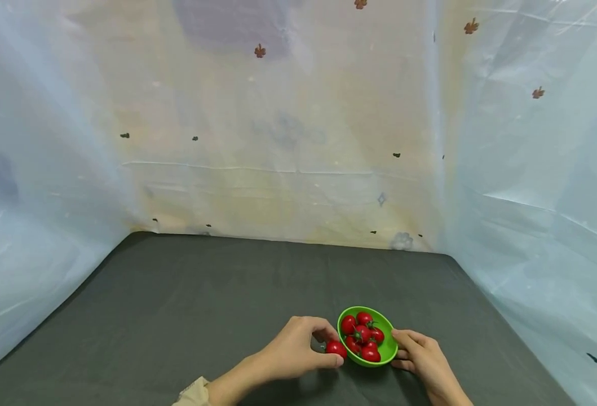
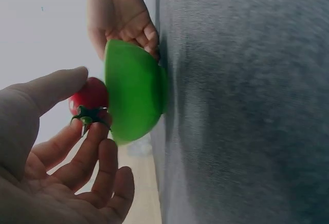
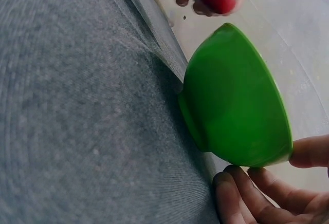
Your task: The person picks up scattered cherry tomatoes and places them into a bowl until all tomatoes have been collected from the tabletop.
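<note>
Bowl (image 1: 390, 348) between the two hands was bright green, unpatterned. Tomatoes (image 1: 363, 334) inside it were glossy red with dark green calyxes; the tomato (image 1: 336, 348) at the left hand (image 1: 298, 349) fingertips matched. Desk (image 1: 202, 304) under both hands was dark grey, fine woven texture. Backdrop sheeting (image 1: 278, 141) beyond the hands was pale blue and cream, with small brown leaf motifs and dark specks. Sleeve cuff (image 1: 193, 392) behind the left hand was beige.

Both hands are bare; the left hand (image 1: 298, 349) shows a beige sleeve cuff (image 1: 193, 393) at the forearm, near edge.
</note>
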A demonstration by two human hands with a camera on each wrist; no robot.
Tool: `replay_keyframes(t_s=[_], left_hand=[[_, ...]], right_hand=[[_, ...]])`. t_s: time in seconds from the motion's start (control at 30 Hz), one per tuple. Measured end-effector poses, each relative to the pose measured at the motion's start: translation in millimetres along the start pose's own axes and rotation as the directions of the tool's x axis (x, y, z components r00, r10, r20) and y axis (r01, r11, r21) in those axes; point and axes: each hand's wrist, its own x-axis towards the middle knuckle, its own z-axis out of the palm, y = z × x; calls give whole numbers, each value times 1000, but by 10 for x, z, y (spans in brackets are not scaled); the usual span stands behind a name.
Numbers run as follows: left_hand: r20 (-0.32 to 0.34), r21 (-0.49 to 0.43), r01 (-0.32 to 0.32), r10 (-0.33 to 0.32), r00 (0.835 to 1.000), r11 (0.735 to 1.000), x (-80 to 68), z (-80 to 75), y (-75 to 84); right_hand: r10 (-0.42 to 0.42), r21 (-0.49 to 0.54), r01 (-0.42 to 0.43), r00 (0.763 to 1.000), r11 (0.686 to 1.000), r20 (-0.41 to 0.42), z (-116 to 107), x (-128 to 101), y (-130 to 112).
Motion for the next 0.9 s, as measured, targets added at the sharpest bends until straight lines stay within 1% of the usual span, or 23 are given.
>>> replay_keyframes(t_s=[0.13,0.23,0.37,0.5,0.53,0.67,0.77,0.9], left_hand=[[-48,-17,-27,26,999,1000,54,23,36],[-72,-24,-40,38,997,999,128,65,77],[-82,-17,-75,73,994,997,248,116,138],[-67,-3,-97,96,993,995,345,150,181],[-65,11,-98,98,993,995,362,159,189],[-75,124,-115,125,989,986,420,202,208],[-83,207,-123,143,986,971,449,252,220],[-75,282,-123,150,986,952,497,316,258]], right_hand=[[3,1,-3,1000,1000,2,3,14,19],[0,-2,0,1000,1000,5,-4,15,37],[-9,-2,9,1000,1000,5,-13,14,41],[-5,-4,5,1000,1000,6,-17,11,34],[-3,-4,3,1000,1000,8,-17,9,32],[-10,-10,10,1000,1000,11,-15,5,18],[-20,-10,20,1000,1000,16,-16,2,11],[-28,1,28,999,1000,27,-30,-4,10]])
